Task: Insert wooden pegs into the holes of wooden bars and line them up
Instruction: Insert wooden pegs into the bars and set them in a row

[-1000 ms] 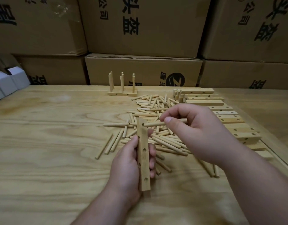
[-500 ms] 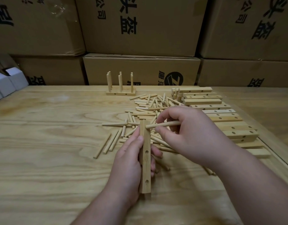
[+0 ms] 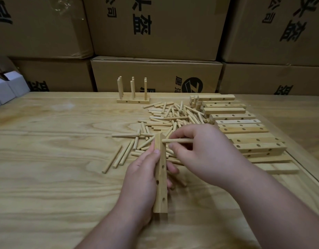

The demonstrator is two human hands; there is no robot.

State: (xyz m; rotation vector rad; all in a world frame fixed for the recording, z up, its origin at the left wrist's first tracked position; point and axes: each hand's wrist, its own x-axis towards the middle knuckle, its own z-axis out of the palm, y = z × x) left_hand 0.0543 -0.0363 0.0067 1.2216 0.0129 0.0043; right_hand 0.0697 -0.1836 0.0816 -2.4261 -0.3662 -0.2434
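We see our left hand (image 3: 142, 177) low in the near centre, forearm rising from the near edge, fingers and thumb curled around a wooden bar (image 3: 161, 186) held lengthwise away from us. Our right hand (image 3: 203, 151) reaches in from the near right, forearm slanting across, thumb and fingers pinching a peg (image 3: 176, 140) whose left tip touches the bar's far end.

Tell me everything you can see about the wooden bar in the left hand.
The bar is a pale, square-edged strip of light wood, with three round holes visible along the face turned to the camera. It points away from the person, above the table. The left hand grips it around the middle. The right hand holds a peg sideways, its tip at the bar's far end.
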